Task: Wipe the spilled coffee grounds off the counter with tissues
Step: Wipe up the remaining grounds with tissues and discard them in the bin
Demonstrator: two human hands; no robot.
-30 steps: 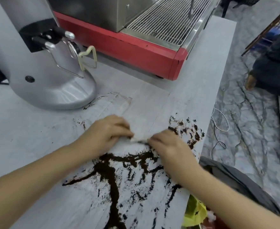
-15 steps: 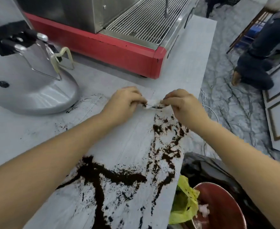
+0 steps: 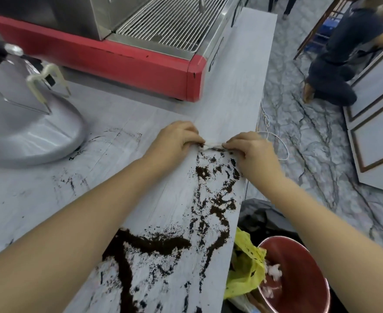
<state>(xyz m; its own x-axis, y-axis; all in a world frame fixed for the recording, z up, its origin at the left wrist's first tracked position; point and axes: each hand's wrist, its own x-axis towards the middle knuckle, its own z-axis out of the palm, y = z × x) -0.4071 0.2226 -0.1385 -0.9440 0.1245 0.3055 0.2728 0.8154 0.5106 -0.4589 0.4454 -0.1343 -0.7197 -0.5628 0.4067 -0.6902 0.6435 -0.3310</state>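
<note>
Dark brown spilled coffee grounds (image 3: 163, 242) streak the pale grey wood-grain counter (image 3: 235, 105) nearest the camera. Beyond them, the left hand (image 3: 174, 141) and right hand (image 3: 253, 152) pinch a crumpled white tissue (image 3: 212, 146) stretched between them. Likely mid-wipe; next, drag it back through the grounds.

Most of the tissue (image 3: 213, 146) is hidden under the curled fingers of the left hand (image 3: 174, 141) and right hand (image 3: 253, 152); only a small white strip shows between them. The grinder (image 3: 23, 123) at the left is cut off by the frame's edge, as is the red coffee machine (image 3: 127, 62) at the top. The red bucket (image 3: 299, 276) runs off the bottom edge, its contents too blurred to tell.
</note>
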